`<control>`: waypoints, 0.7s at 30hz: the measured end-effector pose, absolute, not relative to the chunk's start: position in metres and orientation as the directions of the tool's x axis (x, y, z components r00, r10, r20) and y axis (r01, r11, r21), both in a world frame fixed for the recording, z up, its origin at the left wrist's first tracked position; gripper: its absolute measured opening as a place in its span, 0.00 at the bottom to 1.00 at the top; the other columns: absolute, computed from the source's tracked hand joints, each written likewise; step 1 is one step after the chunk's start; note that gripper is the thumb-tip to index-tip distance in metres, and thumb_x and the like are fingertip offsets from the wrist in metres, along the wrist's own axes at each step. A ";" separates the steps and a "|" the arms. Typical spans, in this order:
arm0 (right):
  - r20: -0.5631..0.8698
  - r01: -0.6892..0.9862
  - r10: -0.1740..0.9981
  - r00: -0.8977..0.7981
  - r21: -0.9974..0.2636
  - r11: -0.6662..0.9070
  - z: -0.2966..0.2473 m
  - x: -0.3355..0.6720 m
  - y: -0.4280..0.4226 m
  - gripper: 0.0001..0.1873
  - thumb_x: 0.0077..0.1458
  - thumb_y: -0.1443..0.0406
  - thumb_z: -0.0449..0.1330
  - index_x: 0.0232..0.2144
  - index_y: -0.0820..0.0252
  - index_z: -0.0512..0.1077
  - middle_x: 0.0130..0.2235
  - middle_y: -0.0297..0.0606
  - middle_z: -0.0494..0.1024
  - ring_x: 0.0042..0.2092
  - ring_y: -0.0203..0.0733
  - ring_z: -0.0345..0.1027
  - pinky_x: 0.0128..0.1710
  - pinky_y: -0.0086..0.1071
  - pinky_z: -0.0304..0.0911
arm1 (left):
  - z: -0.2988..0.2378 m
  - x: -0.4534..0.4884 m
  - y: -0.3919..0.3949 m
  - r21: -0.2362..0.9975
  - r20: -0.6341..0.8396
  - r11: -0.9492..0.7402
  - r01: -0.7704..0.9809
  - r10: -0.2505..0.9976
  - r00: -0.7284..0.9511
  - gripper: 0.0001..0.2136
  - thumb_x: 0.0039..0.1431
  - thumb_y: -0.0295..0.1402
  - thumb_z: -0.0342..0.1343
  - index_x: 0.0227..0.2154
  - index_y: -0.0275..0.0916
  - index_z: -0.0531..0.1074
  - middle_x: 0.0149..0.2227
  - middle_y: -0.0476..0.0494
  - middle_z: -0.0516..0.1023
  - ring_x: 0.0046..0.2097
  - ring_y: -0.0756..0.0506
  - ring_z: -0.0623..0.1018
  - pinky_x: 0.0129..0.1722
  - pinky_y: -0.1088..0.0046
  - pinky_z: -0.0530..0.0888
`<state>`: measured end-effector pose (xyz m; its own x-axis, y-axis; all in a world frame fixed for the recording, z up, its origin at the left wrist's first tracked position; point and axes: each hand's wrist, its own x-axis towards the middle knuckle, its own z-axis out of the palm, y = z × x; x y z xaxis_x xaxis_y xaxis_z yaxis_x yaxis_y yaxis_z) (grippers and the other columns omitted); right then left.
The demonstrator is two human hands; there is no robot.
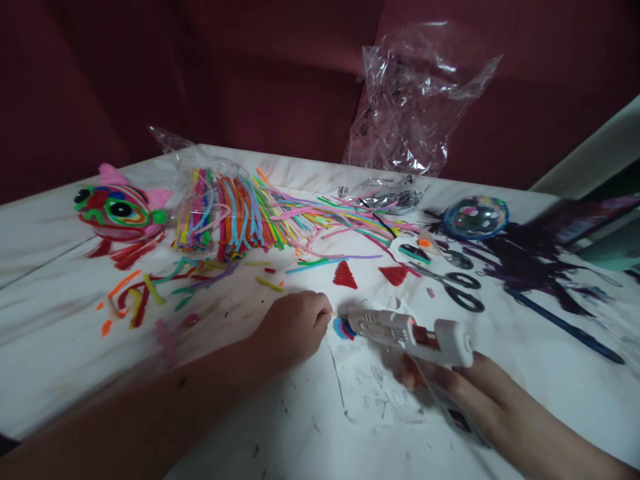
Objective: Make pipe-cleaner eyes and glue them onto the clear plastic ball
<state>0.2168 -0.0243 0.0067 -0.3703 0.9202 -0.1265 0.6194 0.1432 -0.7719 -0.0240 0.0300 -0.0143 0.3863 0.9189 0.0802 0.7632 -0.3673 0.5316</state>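
My right hand (470,390) is wrapped around the grip of a white hot glue gun (400,330), whose nozzle points left. Just beyond the nozzle is a small blue, red and purple coiled piece (344,327), seemingly of pipe cleaner. My left hand (299,325) is closed in a pinch right beside that piece. What its fingertips hold is too small to make out. Beneath the glue gun lies a sheet of paper (357,393) with faint marks. Two red triangles (345,275) lie flat just beyond my hands.
Bundles of pipe cleaners (245,217) spread across the back, partly in plastic. Left stands a colourful fuzzy animal face (120,213) near loose cut pieces (143,297). Scissors (457,287), a clear round dome (475,217), dark purple scraps (530,257) and a blue pen-like stick (565,325) lie right.
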 end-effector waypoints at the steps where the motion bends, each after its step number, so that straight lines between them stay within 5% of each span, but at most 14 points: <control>1: -0.125 0.614 0.918 -0.377 -0.776 0.146 0.006 0.217 -0.024 0.25 0.61 0.49 0.42 0.28 0.58 0.69 0.28 0.37 0.72 0.30 0.41 0.66 0.29 0.30 0.64 | -0.014 -0.024 0.030 0.532 0.082 -0.367 0.763 0.919 0.385 0.07 0.55 0.26 0.49 0.27 0.37 0.72 0.27 0.47 0.74 0.32 0.48 0.72 0.31 0.74 0.63; 15: -0.142 0.604 0.921 -0.362 -0.789 0.115 0.008 0.217 -0.027 0.25 0.60 0.48 0.42 0.28 0.57 0.68 0.29 0.37 0.73 0.32 0.42 0.67 0.26 0.29 0.62 | -0.015 -0.024 0.030 0.530 0.090 -0.369 0.764 0.920 0.382 0.07 0.55 0.27 0.49 0.26 0.37 0.72 0.26 0.47 0.74 0.32 0.48 0.73 0.30 0.74 0.63; 21: -0.035 0.603 0.964 -0.262 -0.786 0.136 0.018 0.212 -0.029 0.26 0.58 0.46 0.46 0.25 0.57 0.72 0.25 0.36 0.73 0.29 0.42 0.67 0.28 0.30 0.64 | -0.016 -0.025 0.030 0.536 0.121 -0.381 0.753 0.918 0.379 0.07 0.55 0.26 0.49 0.26 0.37 0.71 0.27 0.47 0.74 0.32 0.48 0.73 0.31 0.74 0.64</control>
